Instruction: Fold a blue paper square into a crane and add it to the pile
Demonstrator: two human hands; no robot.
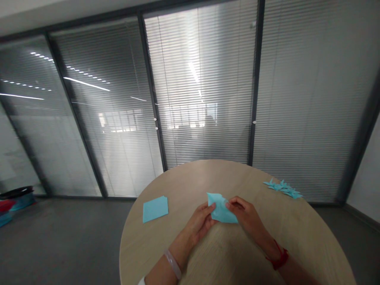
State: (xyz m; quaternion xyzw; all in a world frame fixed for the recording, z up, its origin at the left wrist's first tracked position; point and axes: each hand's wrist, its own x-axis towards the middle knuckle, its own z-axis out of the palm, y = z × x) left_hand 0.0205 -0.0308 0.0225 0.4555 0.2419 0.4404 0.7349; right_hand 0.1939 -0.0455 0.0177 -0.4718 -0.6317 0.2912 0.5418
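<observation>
Between my two hands, just above the round table, is a light blue sheet of paper, slightly bent. My left hand pinches its left edge, thumb on top and fingers underneath. At the sheet's right side, my right hand grips it with thumb and curled fingers. A flat stack of the same blue paper lies to the left of my left hand. Far to the right, near the table's edge, is a pile of folded blue paper pieces with pointed tips.
The round wooden table has a curved edge on the far side and both flanks. Behind it stands a glass partition with blinds and dark frames. Red, black and blue items sit on the floor at far left.
</observation>
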